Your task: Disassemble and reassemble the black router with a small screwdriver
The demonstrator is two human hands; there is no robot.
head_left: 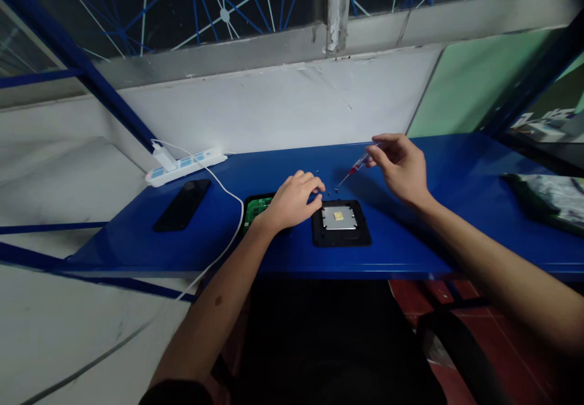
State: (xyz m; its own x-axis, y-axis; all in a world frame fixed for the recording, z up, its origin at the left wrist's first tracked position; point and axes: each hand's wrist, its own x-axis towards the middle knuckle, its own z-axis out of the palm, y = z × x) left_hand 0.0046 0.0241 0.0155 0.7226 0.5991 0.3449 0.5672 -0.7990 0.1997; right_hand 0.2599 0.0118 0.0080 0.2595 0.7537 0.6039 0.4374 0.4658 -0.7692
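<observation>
The right hand (401,165) is closed on a screwdriver (360,163), its clear handle pinched between thumb and fingers. The shaft slants down and away to the left of that hand, its tip close to a few small screws (336,191) on the blue table (274,168); whether the tip touches one cannot be told. The left hand (294,201) has its fingers bent and its thumb slightly apart from the forefinger, with nothing seen between them; what the curled fingertips may touch underneath is hidden.

Just right of the left hand's thumb, and below and left of the right hand, a black cover (342,240) lies flat on the table. It carries a silvery metal plate (329,223) with a small yellowish pad (338,216) at the middle. Beneath and to the left of the left hand, a green circuit board (253,213) shows in a dark case (256,197), partly covered by that hand.

The right forearm reaches in from the lower right, the hand raised above the table, wrist bent slightly. The left forearm rises from the lower left, back of the hand upward. Well left of the left hand lies a dark phone (182,206).
</observation>
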